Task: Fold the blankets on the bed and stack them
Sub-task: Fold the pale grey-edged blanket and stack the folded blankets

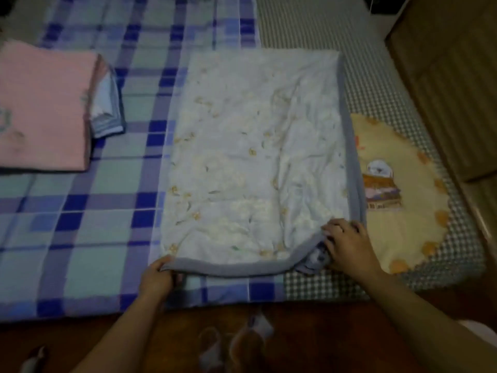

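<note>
Both hands on blanket corners

White floral grey-edged blanket lies centre on blue plaid bed sheet; folded pink blanket stack at 9 o'clock; yellow round-patterned cloth at 3 o'clock.

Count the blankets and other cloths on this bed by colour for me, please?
Pink folded blanket: 1
Blue-grey folded blanket beneath the pink one: 1
White floral blanket with grey border, being folded: 1
Blue plaid sheet: 1
Yellow round-patterned cloth: 1
Total: 5
</note>
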